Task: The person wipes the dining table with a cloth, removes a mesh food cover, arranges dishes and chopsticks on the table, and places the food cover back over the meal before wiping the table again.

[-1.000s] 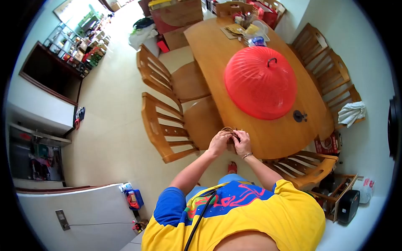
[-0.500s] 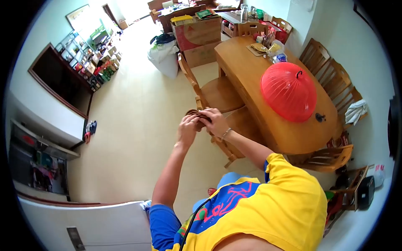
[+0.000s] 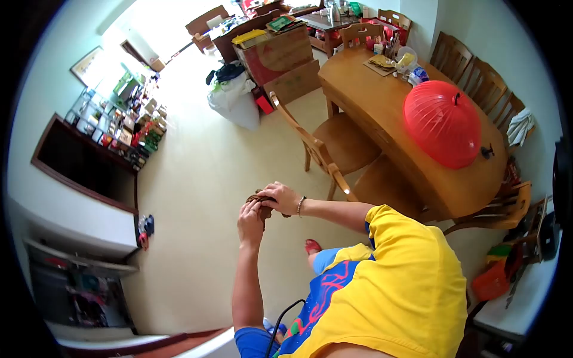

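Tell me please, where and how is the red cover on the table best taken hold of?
Probably by the dark handle near the top of the red cover, coming from above: it sticks up from the dome, while the rounded sides slope down to the table and seem to offer little to pinch.

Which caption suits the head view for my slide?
Left hand and right hand hold a brown object; red dome on wooden table.
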The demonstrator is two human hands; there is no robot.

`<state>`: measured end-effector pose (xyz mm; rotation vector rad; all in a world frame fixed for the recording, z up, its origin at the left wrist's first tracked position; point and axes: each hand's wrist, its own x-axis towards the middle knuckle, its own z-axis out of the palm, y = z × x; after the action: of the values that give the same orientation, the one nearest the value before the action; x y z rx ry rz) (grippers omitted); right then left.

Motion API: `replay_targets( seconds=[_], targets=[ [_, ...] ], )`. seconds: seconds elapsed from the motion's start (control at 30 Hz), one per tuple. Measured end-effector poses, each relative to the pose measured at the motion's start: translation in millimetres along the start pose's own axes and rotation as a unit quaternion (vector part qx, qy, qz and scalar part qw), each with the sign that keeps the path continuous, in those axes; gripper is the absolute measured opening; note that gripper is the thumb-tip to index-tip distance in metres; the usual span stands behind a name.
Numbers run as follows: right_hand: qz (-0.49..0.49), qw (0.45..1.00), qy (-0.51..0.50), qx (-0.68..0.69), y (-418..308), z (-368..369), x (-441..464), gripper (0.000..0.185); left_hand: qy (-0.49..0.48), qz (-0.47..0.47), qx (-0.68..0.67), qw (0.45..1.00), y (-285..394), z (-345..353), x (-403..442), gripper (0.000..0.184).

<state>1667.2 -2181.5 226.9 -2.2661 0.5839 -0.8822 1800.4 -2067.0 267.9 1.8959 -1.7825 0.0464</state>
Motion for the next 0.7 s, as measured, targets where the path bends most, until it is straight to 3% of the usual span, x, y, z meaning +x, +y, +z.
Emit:
replay_targets(
  seconds=[0.23, 0.47, 0.7],
  targets=[
    [0.089, 0.996, 0.021, 0.001, 47.9, 29.0, 147.1, 0.031, -0.023, 0.045, -0.020, 0.999, -116.3, 4.1, 142.5, 0.020],
    [0.124, 0.990, 0.066, -0.031, 123.4, 36.0, 252.0, 0.033, -0.070, 0.077, -0.078, 0.991, -191.0, 41.5, 269.6, 0.021],
    [0.175, 0.959, 0.198, -0.099, 206.0, 31.3, 344.4, 0.029, -0.095, 0.240, -0.116, 0.959, -259.3, 96.5, 423.7, 0.021]
  ],
)
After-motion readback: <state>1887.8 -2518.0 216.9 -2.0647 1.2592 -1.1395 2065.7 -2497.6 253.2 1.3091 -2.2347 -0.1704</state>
